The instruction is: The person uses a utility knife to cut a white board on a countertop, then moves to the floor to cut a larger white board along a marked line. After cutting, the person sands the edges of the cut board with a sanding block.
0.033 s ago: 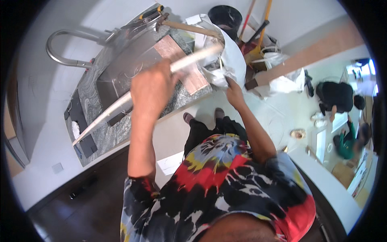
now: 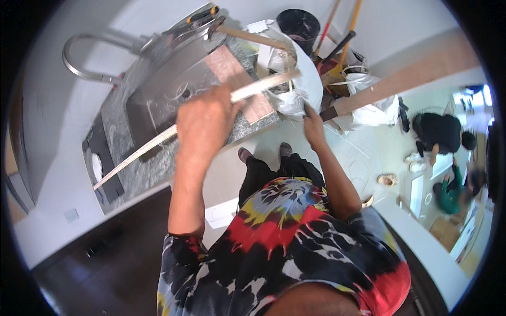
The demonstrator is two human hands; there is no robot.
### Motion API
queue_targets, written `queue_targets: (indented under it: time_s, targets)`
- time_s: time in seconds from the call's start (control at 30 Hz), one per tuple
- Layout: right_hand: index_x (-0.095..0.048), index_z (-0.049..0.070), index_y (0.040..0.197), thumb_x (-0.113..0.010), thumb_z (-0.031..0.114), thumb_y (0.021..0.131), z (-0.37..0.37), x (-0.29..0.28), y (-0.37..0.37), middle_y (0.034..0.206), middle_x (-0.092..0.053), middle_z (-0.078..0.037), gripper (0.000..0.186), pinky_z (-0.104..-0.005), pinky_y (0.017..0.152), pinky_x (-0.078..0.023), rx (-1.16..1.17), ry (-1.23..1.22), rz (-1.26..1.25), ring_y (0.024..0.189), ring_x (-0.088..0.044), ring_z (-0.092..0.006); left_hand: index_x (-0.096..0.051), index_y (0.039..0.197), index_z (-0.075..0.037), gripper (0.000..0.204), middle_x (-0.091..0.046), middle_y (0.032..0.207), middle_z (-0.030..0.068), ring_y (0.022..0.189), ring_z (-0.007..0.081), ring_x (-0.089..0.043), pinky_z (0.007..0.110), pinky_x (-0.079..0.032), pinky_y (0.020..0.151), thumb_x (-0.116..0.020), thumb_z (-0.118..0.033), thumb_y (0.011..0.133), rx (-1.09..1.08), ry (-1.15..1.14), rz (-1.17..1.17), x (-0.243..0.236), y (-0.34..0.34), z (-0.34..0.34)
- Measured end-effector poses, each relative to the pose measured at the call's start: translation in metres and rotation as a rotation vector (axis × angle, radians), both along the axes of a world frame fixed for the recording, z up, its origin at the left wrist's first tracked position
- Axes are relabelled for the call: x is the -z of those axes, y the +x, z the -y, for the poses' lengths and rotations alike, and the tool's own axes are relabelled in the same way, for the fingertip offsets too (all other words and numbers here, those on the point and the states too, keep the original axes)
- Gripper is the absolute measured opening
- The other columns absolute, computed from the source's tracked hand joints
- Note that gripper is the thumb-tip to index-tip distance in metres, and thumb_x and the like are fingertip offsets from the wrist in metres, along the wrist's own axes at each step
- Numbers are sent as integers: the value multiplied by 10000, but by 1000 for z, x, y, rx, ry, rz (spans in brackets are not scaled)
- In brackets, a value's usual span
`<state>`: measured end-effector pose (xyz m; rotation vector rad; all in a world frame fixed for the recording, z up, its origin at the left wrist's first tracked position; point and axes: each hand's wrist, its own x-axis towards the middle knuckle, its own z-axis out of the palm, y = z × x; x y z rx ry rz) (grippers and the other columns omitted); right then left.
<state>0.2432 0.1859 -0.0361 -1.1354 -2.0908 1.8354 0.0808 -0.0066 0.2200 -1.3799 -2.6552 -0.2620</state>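
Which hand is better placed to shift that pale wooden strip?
Probably the left hand: it grips the pale wooden strip partway along its length. The right hand is beside the white bag, apart from the strip; whether it holds anything is unclear.

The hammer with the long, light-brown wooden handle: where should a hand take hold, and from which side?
Best, probably, mid-handle, from above: the slim light-brown wooden handle runs crosswise and its upper side shows uncovered. The dark head sits at its left end; the right end reaches over the white bag.
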Motion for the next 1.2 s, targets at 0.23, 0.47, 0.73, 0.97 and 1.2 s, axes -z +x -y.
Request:
queue_targets:
  time_s: [0.23,0.47,0.73,0.97,1.2]
  targets:
    - [-566,35,1273,-483,242,1005,14,-56,55,1108,-665,-117,349,-491,888,-579,349,-830,-451,1026,-670,-283,-676,1154,-8,389,-713,1109,156,992,320,-702,406,-556,844,-643,-1,766,136,61,94,33,75,47]
    - [-556,-13,1307,-486,258,1039,28,-64,57,1211,-670,-137,388,-368,929,-553,375,-910,-488,1045,-683,-242,-627,1253,6,442,-633,1290,200,1196,354,-625,458,-495,1012,-595,-17,812,169,54,83,97,120,63]
    - [-545,-58,1290,-567,197,1006,35,-37,63,1185,-647,-144,383,-340,907,-510,69,-314,-270,1067,-626,-204,-559,1332,23,452,-523,1442,189,1384,330,-464,496,-315,1183,-502,-127,909,229,134,114,200,132,84]
    - [-461,1,1410,-534,237,1007,37,-22,19,1290,-584,-173,473,-364,943,-508,189,-203,-288,1100,-611,-254,-546,1320,16,490,-520,1412,161,1371,328,-445,488,-335,1162,-557,-84,840,184,167,48,215,98,89]
    - [-527,-19,1322,-567,150,986,14,-71,18,1160,-622,-117,378,-333,884,-496,144,114,-378,1045,-602,-196,-525,1375,-44,501,-479,1484,120,1402,306,-421,470,-303,1183,-522,-125,881,97,143,52,213,85,83]
